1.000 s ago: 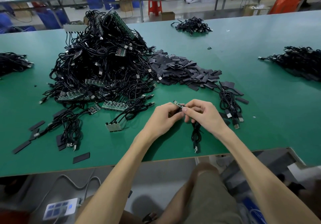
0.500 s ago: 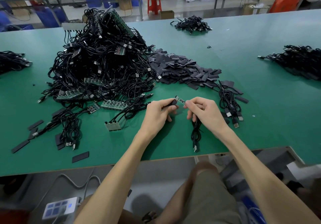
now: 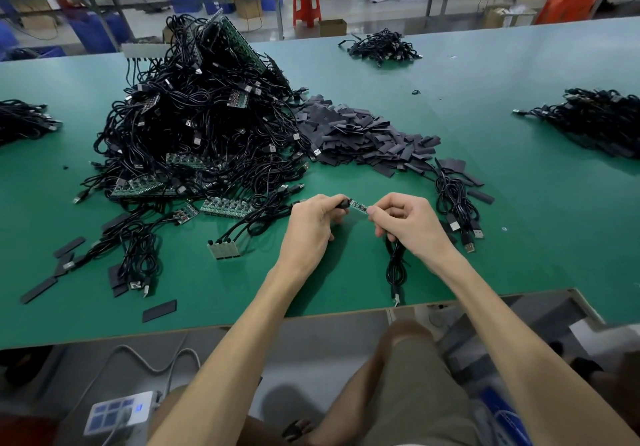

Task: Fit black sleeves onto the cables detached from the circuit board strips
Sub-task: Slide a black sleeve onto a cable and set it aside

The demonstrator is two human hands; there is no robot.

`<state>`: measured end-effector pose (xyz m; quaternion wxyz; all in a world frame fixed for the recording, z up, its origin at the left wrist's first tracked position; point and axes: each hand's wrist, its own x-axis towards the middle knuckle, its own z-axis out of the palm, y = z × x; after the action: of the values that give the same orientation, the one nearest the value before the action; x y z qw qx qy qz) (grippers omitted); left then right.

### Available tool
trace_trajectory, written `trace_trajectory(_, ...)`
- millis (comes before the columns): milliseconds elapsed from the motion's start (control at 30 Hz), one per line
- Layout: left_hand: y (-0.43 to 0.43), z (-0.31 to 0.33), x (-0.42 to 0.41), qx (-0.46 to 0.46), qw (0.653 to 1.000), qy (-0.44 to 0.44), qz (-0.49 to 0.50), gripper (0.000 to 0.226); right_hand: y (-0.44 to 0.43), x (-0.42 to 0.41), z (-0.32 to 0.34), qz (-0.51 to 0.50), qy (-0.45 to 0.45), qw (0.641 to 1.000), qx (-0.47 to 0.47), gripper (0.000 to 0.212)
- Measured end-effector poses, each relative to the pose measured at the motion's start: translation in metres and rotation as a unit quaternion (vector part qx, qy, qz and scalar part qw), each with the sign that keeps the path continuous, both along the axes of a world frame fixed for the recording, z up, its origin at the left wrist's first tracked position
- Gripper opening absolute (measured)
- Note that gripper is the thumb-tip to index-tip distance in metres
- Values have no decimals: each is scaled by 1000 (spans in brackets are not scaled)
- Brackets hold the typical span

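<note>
In the head view we are seeing little of the black sleeve (image 3: 343, 204): our left hand (image 3: 310, 226) is covering most of it, its grip pinching the sleeve's end. Our right hand (image 3: 407, 226), at 3 o'clock of the left, is pinching the board tip (image 3: 358, 206) of the cable (image 3: 394, 267), and its curled grip is hiding the cable's top. The coil is lying on the green surface (image 3: 519, 210) toward 6 o'clock. The sleeve pile (image 3: 363, 137) is sitting at 12 o'clock.

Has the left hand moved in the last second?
Yes. The left hand, pinching a black sleeve, has slid left toward the four-cable board strip, away from the right hand, uncovering the small board.
</note>
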<state>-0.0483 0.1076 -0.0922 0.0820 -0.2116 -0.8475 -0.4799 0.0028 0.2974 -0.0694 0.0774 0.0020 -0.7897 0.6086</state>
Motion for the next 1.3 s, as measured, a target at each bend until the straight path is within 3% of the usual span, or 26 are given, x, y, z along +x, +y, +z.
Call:
trace_trajectory(400, 1, 10, 9, -124, 990, 62, 17, 48, 0, -1, -3, 35, -8, 999, 8, 16)
trace_trajectory(533, 1, 12, 8, -112, 992, 59, -2, 41, 1, -2, -5, 38, -8, 999, 8, 16)
trace_trajectory(733, 0, 13, 6, -113, 992, 57, -14, 53, 1, -2, -4, 48, -9, 999, 6, 15)
trace_trajectory(900, 0, 13, 6, -108, 991, 77, -31, 49, 2, -2, -4, 50, -8, 999, 5, 16)
trace_trajectory(1300, 0, 18, 7, -79, 994, 34, -61, 48, 4, -1, -2, -15, 16, 999, -31, 15)
